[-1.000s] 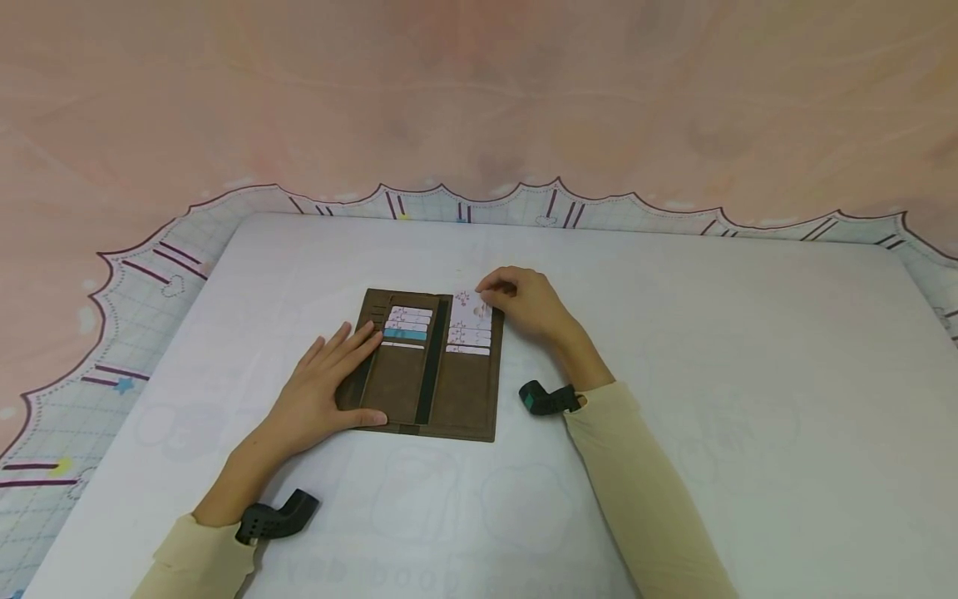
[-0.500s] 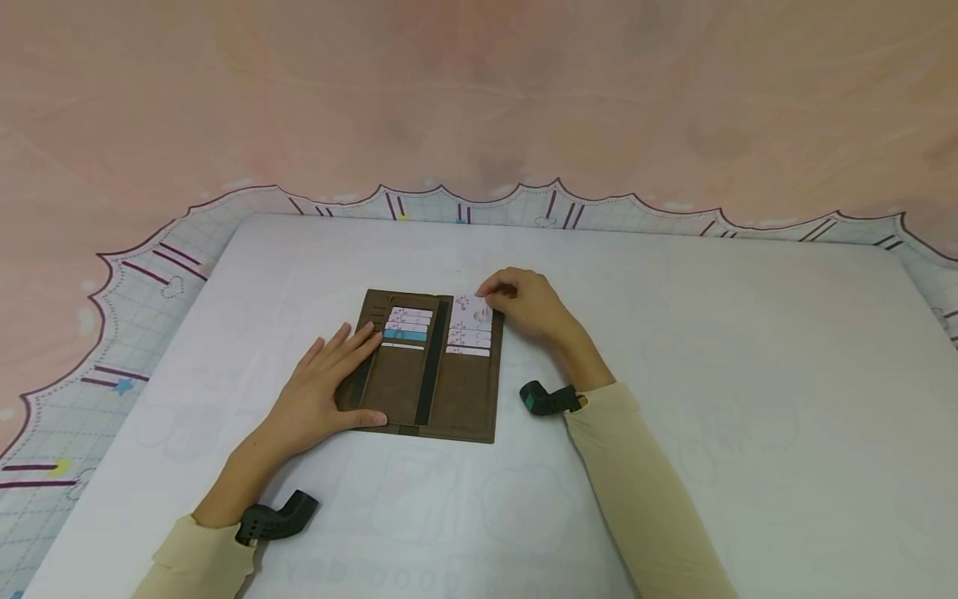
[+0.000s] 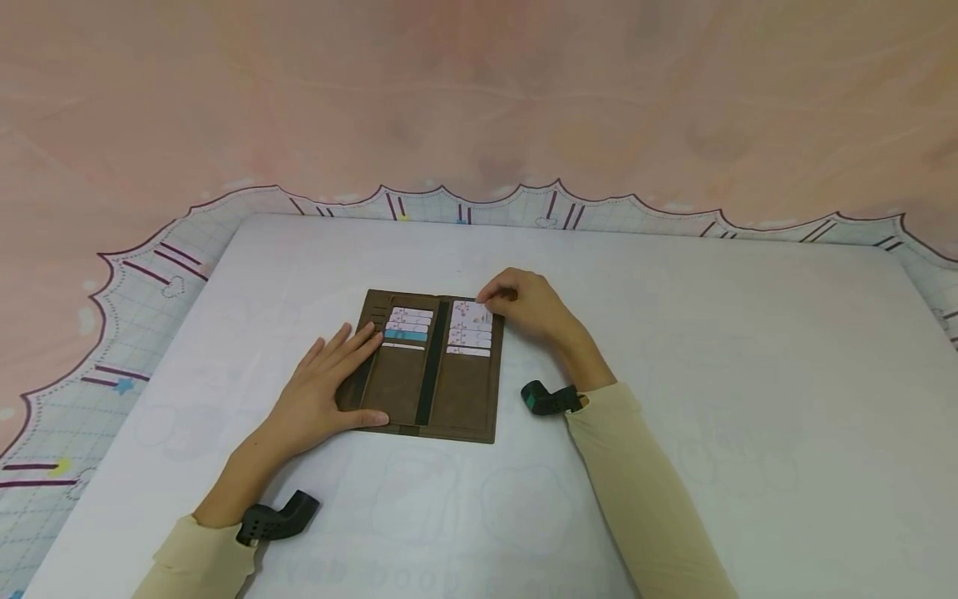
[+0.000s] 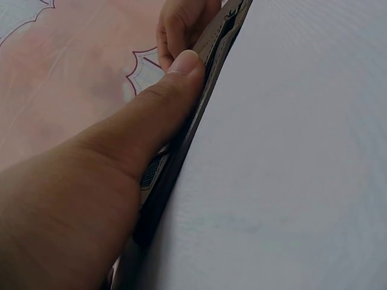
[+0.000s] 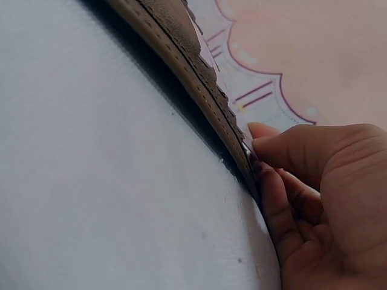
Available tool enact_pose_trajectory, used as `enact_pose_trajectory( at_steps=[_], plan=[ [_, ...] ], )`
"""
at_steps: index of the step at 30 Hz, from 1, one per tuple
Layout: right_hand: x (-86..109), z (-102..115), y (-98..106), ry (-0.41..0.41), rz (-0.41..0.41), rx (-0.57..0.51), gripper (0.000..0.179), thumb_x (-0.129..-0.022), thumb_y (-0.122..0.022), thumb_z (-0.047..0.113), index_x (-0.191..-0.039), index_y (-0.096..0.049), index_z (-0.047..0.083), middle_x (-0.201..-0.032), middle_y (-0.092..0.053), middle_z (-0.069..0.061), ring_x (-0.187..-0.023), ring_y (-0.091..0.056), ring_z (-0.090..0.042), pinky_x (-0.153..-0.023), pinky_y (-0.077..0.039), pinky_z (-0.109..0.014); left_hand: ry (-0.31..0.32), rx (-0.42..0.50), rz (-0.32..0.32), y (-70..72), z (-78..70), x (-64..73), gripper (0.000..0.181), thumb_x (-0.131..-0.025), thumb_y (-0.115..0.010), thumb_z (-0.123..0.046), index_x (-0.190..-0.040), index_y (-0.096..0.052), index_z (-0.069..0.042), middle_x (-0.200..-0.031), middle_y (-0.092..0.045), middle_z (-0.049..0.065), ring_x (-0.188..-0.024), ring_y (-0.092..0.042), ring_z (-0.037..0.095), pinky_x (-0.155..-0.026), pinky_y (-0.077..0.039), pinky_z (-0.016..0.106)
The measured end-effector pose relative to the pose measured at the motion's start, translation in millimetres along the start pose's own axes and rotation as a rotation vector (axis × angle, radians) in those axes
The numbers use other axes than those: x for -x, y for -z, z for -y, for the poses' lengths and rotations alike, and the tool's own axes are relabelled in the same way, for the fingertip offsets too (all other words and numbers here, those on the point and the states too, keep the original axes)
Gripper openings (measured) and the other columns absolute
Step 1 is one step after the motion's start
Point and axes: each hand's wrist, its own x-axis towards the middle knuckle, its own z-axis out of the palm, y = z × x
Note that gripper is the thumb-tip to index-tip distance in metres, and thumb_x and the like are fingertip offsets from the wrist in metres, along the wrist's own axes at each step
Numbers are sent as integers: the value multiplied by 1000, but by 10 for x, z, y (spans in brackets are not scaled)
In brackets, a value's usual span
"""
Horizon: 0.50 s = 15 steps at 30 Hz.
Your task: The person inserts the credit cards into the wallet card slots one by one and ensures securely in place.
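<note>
A brown bifold wallet (image 3: pixel 462 399) lies spread flat on the white tabletop. Cards fill its slots on both halves: several white cards and a blue card (image 3: pixel 405 335) on the left, white patterned cards on the right. My left hand (image 3: pixel 318 391) rests on the wallet's left side, fingers spread and thumb over the near edge. At the top of the right half, my right hand (image 3: pixel 531 308) pinches the upper edge of the topmost white card (image 3: pixel 467 314), which sits mostly in its slot. The right wrist view shows thumb and fingertips at the wallet's brown stitched edge (image 5: pixel 193 84).
The white table (image 3: pixel 711 374) extends around the wallet on every side. A scalloped cloth border (image 3: pixel 516 214) runs along the back and left edges, with a peach-coloured cloth (image 3: pixel 479 100) behind it. Both wrists carry black camera mounts.
The topmost white card on the right half has slid down toward me, deeper into its slot, with my right fingertips following slightly. My left hand stays in place on the wallet.
</note>
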Motion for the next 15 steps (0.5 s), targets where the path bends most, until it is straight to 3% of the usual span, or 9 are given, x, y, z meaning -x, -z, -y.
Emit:
enact_pose_trajectory(
  at_steps=[15],
  plan=[
    [0, -39, 15, 59, 32, -23, 13, -90, -64, 8, -90, -75, 13, -98, -62, 1, -91, -54, -17, -85, -45, -33, 10, -19, 4, -7, -7, -2, 103, -70, -78, -54, -153, -27, -20, -157, -22, 6, -145, -10, 31, -115, -2, 51]
  ],
)
